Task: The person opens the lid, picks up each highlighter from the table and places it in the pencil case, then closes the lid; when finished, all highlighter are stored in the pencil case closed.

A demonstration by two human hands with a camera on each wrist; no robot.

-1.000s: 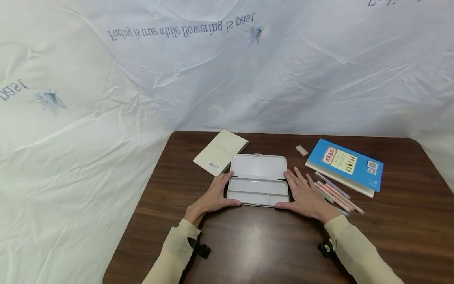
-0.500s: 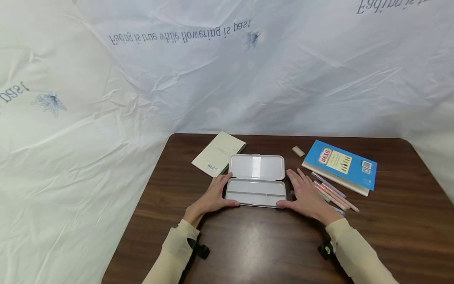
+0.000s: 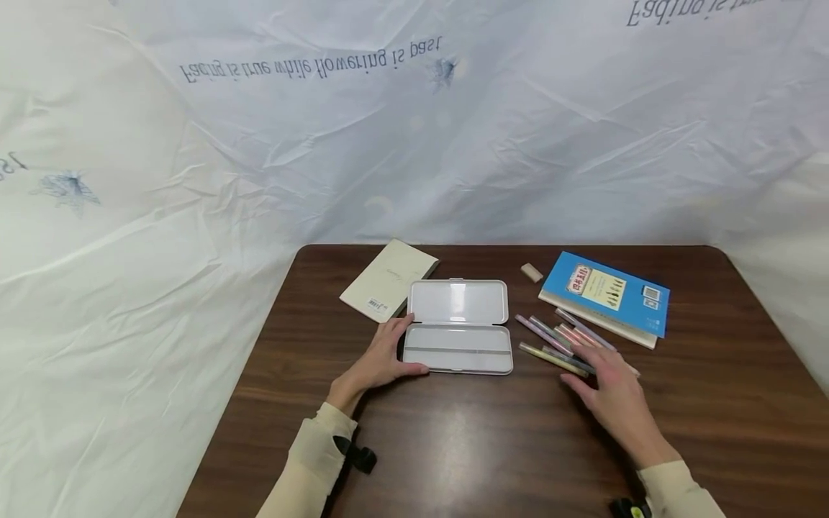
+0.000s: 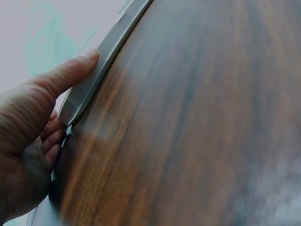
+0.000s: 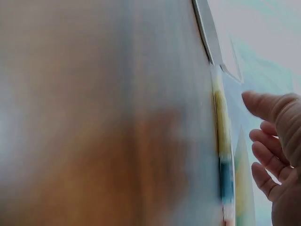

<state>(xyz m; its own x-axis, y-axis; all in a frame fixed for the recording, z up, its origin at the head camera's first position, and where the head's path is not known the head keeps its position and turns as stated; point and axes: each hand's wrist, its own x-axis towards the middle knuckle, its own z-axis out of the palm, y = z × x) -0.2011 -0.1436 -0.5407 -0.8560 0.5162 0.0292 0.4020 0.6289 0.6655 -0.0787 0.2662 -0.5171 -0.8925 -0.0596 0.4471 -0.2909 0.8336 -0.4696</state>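
Note:
A white pencil case [image 3: 456, 361] lies with its lid [image 3: 440, 302] flipped back, and its shallow tray has a divider strip. My left hand [image 3: 377, 360] holds the tray's left end, thumb at the front edge and index finger near the hinge corner. In the left wrist view the thumb of the left hand [image 4: 42, 103] rests along the metal rim of the case [image 4: 101, 56]. Over a loose heap of pens [image 3: 542, 332] my right hand [image 3: 618, 399] hovers, thumb spread from the fingers. A yellow pen [image 5: 222, 122] lies beside the right hand [image 5: 282, 141] in the right wrist view.
A cream notebook [image 3: 388, 280] lies behind the case on the left. At the back right is a blue-covered book [image 3: 637, 295], with a small eraser [image 3: 532, 273] left of it. A white printed sheet hangs behind the dark wooden table [image 3: 492, 460].
My right hand has left the case's right end and moved right, over the pens. Several pens it had covered are now visible. The left hand stays at the case.

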